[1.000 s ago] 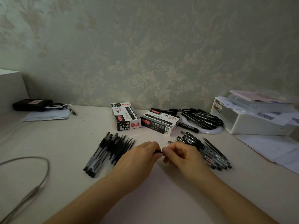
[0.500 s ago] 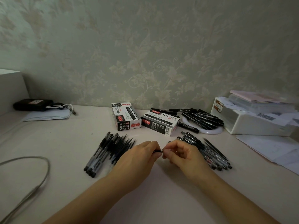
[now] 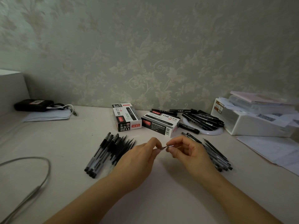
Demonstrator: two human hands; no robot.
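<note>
Step, as judged: pen assembly, mid-join. Left hand [image 3: 140, 157] and right hand [image 3: 189, 152] meet above the table [image 3: 64, 143], in front of the two cartons. Each hand pinches one end of a small pen part [image 3: 164, 147] between thumb and fingertips. The part is held in the air, dark with a metal glint. Cannot tell whether it is a refill end or a tip cone, since the fingers cover most of it.

Next move likely calls for a fine twist or push along the part's axis, with both pinches kept tight. After that, the finished pen probably goes to the capped gel pen pile [image 3: 110, 152] just left of the left hand. The loose pen pile [image 3: 215, 154] lies just right of the right hand and looks like the feed stock.

Containers:
- White storage bin [image 3: 252, 125], far right against the wall. Papers and a flat pink-topped case are stacked on top; its inside is not visible.
- Right marker carton [image 3: 160, 123], marked 1120. It lies flat and looks closed, contents hidden.
- Left marker carton [image 3: 126, 117], same print, also closed as far as visible.
- Black markers [image 3: 202, 119] lie loose outside the cartons, heaped on a white ring [image 3: 216, 131].
</note>
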